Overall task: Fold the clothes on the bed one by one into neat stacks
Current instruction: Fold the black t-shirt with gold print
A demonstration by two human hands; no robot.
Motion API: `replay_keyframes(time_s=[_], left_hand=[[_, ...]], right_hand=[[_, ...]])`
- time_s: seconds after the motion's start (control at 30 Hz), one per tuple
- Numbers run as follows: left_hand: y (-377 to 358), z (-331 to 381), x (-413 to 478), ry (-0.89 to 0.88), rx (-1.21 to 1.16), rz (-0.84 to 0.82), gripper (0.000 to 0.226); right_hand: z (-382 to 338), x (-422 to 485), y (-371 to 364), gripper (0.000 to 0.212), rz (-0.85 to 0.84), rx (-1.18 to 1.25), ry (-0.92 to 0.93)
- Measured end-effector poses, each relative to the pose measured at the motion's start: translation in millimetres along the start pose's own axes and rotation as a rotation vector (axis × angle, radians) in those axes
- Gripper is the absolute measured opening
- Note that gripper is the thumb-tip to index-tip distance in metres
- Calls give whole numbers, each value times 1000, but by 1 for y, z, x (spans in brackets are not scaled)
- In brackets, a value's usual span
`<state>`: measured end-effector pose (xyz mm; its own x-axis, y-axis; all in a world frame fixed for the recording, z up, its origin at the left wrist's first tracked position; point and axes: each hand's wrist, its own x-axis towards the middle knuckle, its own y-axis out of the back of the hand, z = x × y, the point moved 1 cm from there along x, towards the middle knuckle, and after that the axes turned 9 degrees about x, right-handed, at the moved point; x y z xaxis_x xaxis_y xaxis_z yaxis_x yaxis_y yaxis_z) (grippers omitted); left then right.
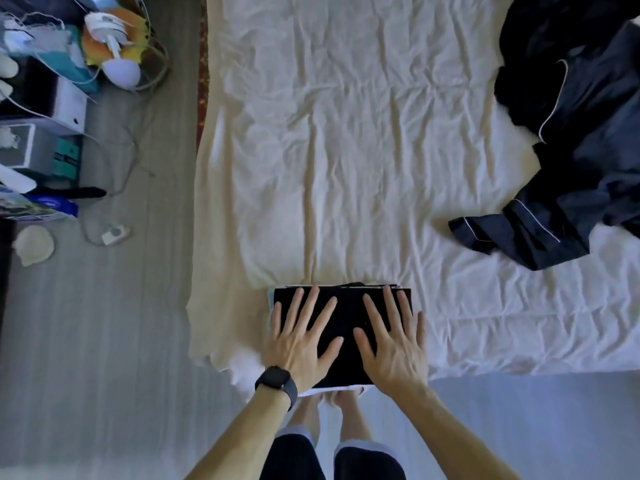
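so the folded black piece (346, 313) sits right at the near edge of the bed (346, 150), long side running left to right along that edge. a thin pale layer peeks out under it at the near and left sides, so i'd guess it's already lying on top of a stack.

both hands are flat on it, palms down, fingers spread wide and straight, nothing gripped. the left hand (298, 344), the one with the dark watch (277, 379) on its wrist, covers the left half. the right hand (391, 344) covers the right half, and a strip of black cloth shows between them. both forearms come in from below and angle inward. looks like a smoothing press to me.

the bit that matters for what comes after: the unfolded navy pile (571, 150) with white piping is well apart, off to the right and further up the bed, with one loose end (502, 233) trailing back toward the stack. the right hand is clearly the nearer one, so my bet is it reaches over while the stack stays put.
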<state>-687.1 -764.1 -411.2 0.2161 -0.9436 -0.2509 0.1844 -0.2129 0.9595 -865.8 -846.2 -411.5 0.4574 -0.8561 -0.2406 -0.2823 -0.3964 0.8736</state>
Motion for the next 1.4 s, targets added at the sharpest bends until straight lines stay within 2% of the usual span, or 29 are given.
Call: replay_keyframes(time_s=[0.1,0.2,0.37,0.5,0.63,0.73,0.83,0.9,1.0,1.17,1.4], left_hand=[[-30,-9,1,-20,51,-27,82],[-52,-11,5,6,90,19,86],[-82,-13,10,2,104,90,92],[-83,-12,11,-3,104,65,90],[-48,-6,10,23,31,-58,83],[-7,-8,2,-3,75,-208,77],[53,-10,3,-86,208,-428,67],[97,-11,-1,-122,217,-503,55],[156,-23,-16,-133,184,-495,48],[248,-52,-57,-156,198,-259,37],[350,-112,-129,-168,130,111,40]], right_hand=[[21,10,-24,64,-36,-11,89],[34,20,-43,63,33,7,165],[50,24,-71,65,88,75,183],[48,22,-70,65,74,80,141],[27,18,-40,66,-83,-35,4],[-5,10,2,67,-214,-106,-87],[-45,-5,59,53,-278,-106,-152],[-72,-22,95,46,-277,-46,-178],[-107,-59,145,41,-202,30,-156],[-159,-133,228,34,16,42,-63],[-230,-230,266,29,548,126,63]])
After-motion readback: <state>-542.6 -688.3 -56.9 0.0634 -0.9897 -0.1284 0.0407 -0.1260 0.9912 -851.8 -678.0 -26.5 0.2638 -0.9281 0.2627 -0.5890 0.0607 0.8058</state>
